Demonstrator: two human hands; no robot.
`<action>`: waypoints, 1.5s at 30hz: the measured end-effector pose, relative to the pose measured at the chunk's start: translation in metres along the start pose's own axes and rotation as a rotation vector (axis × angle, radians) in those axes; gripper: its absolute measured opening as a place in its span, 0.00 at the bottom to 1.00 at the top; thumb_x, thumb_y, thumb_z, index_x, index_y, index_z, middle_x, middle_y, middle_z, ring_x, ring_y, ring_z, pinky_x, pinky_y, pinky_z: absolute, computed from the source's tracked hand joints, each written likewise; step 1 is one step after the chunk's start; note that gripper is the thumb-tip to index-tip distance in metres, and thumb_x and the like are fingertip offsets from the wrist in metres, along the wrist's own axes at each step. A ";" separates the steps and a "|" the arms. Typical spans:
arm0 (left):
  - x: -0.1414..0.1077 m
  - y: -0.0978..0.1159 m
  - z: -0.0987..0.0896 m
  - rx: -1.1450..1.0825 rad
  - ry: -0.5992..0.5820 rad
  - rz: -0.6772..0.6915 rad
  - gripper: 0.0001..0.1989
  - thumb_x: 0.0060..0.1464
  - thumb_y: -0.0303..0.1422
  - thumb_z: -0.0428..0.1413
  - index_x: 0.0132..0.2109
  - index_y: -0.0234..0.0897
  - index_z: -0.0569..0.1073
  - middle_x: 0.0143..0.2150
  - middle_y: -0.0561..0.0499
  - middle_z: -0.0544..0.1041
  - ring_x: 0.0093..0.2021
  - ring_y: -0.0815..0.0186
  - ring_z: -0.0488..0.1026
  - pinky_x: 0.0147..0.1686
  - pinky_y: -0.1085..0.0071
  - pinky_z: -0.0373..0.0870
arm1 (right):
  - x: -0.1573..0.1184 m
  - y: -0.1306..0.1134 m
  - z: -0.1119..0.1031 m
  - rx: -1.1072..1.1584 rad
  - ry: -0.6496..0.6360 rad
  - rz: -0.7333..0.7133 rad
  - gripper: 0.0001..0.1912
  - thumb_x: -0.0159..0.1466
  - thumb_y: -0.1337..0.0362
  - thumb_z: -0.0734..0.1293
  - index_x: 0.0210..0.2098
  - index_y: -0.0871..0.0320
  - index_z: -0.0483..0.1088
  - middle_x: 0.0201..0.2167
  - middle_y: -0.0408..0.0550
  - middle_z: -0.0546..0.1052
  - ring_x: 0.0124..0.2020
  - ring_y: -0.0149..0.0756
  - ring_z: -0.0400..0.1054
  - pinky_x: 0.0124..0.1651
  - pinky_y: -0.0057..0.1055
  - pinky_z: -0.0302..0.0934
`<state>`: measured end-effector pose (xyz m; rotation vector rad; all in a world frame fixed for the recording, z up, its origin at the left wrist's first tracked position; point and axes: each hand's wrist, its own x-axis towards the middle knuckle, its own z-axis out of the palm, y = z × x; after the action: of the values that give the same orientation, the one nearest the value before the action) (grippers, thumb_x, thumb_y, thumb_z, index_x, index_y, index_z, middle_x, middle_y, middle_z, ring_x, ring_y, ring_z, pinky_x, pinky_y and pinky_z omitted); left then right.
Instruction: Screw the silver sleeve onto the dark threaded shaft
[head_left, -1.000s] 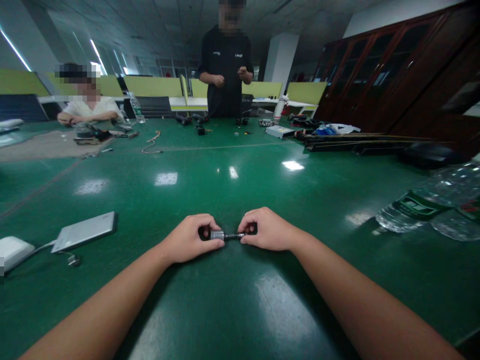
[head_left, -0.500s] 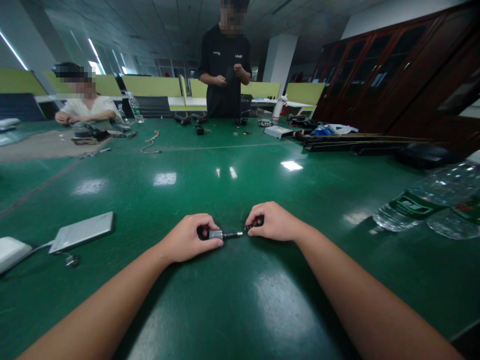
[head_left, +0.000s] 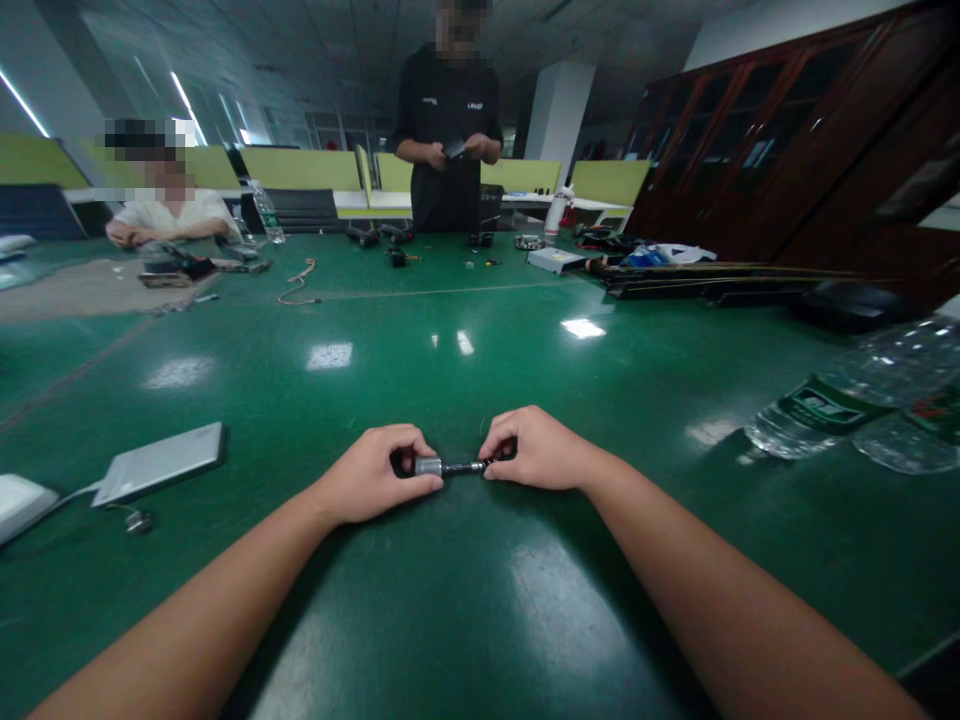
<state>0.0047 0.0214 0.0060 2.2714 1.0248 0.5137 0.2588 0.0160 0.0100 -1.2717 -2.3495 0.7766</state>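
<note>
My left hand [head_left: 379, 478] rests low over the green table, its thumb and fingers closed around a silver cylinder with a thin dark shaft [head_left: 459, 468]. The shaft lies level and points right, ending in a bright metal tip. Facing it, my right hand [head_left: 538, 450] pinches a small dark coil-like part [head_left: 489, 463] between thumb and fingertips. This part meets the tip of the shaft, though whether it sits around the tip or only against it I cannot tell. My right fingers hide much of it.
On the green table [head_left: 375, 600], a silver power bank [head_left: 161, 464] with a cable lies left. Clear bottles [head_left: 821, 405] stand right. Farther back are long dark strips [head_left: 675, 280] and a cord [head_left: 298, 283]. One person [head_left: 450, 120] stands across the table; another [head_left: 176, 212] sits at left.
My right hand has moved slightly left, bringing the coil-like part up to the shaft's tip. My left hand keeps its hold. The standing person's hands have come closer together around a dark object.
</note>
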 end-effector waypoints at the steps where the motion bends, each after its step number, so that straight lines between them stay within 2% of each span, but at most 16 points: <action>1: 0.000 0.000 0.000 -0.002 -0.001 0.001 0.10 0.52 0.38 0.62 0.38 0.36 0.77 0.33 0.52 0.75 0.32 0.66 0.71 0.34 0.72 0.65 | 0.000 0.000 0.000 0.009 -0.007 0.004 0.07 0.53 0.68 0.74 0.33 0.59 0.81 0.29 0.45 0.77 0.30 0.31 0.69 0.33 0.27 0.61; 5: 0.001 0.000 0.000 0.002 0.005 0.004 0.10 0.52 0.38 0.62 0.38 0.36 0.77 0.33 0.52 0.75 0.32 0.66 0.71 0.34 0.72 0.65 | 0.002 -0.005 0.008 0.095 0.020 -0.009 0.09 0.53 0.68 0.74 0.36 0.60 0.80 0.30 0.46 0.78 0.30 0.32 0.70 0.35 0.28 0.62; 8: 0.000 0.000 0.000 0.000 0.009 -0.001 0.10 0.51 0.38 0.63 0.38 0.35 0.76 0.32 0.52 0.75 0.32 0.66 0.71 0.34 0.72 0.65 | 0.004 -0.009 0.015 0.234 0.037 -0.033 0.21 0.52 0.71 0.74 0.46 0.59 0.77 0.35 0.45 0.79 0.35 0.32 0.72 0.42 0.29 0.65; 10: 0.000 0.000 0.000 -0.002 0.008 -0.005 0.11 0.50 0.37 0.63 0.38 0.35 0.76 0.32 0.52 0.75 0.32 0.66 0.71 0.34 0.72 0.65 | 0.005 -0.010 0.018 0.288 0.042 -0.022 0.22 0.52 0.73 0.73 0.47 0.60 0.76 0.35 0.46 0.80 0.35 0.32 0.72 0.43 0.29 0.65; 13: -0.001 -0.001 0.001 0.004 0.005 -0.002 0.13 0.50 0.39 0.64 0.38 0.35 0.76 0.32 0.52 0.75 0.33 0.66 0.71 0.34 0.72 0.65 | 0.005 -0.010 0.019 0.252 0.035 -0.017 0.17 0.52 0.72 0.73 0.43 0.60 0.78 0.34 0.46 0.80 0.34 0.32 0.72 0.41 0.29 0.65; 17: -0.001 -0.001 0.001 -0.023 -0.001 0.019 0.13 0.56 0.42 0.59 0.39 0.36 0.77 0.33 0.51 0.75 0.33 0.66 0.71 0.34 0.71 0.65 | 0.004 -0.010 0.020 0.151 0.041 -0.064 0.11 0.54 0.70 0.73 0.38 0.59 0.79 0.32 0.45 0.78 0.33 0.32 0.70 0.38 0.28 0.63; 19: -0.001 0.000 0.001 -0.032 -0.002 0.015 0.12 0.57 0.41 0.59 0.39 0.36 0.77 0.32 0.51 0.75 0.33 0.66 0.71 0.34 0.71 0.65 | 0.005 -0.011 0.023 0.135 0.054 -0.091 0.11 0.54 0.70 0.73 0.39 0.58 0.79 0.33 0.45 0.78 0.34 0.32 0.70 0.39 0.28 0.62; 24: -0.001 0.000 0.002 0.006 -0.011 -0.015 0.12 0.50 0.39 0.63 0.39 0.36 0.76 0.31 0.52 0.74 0.32 0.66 0.71 0.34 0.71 0.65 | 0.007 -0.015 0.031 0.106 0.098 -0.116 0.12 0.55 0.72 0.72 0.39 0.58 0.78 0.33 0.45 0.77 0.34 0.31 0.69 0.39 0.27 0.62; 27: 0.000 0.000 0.002 0.011 -0.012 -0.018 0.11 0.50 0.38 0.63 0.37 0.35 0.75 0.31 0.52 0.74 0.32 0.66 0.71 0.33 0.72 0.64 | 0.007 -0.016 0.033 0.074 0.111 -0.119 0.11 0.56 0.72 0.72 0.39 0.59 0.79 0.32 0.45 0.77 0.34 0.32 0.69 0.39 0.28 0.61; 45: 0.000 0.001 0.001 -0.007 0.002 0.025 0.10 0.51 0.37 0.63 0.37 0.36 0.75 0.31 0.53 0.74 0.32 0.67 0.71 0.33 0.72 0.65 | 0.004 -0.020 0.022 0.026 0.055 -0.106 0.10 0.55 0.70 0.72 0.37 0.59 0.79 0.31 0.46 0.77 0.33 0.33 0.69 0.38 0.28 0.61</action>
<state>0.0061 0.0209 0.0063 2.2806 0.9955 0.5297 0.2319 0.0039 0.0057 -1.1331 -2.3340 0.7265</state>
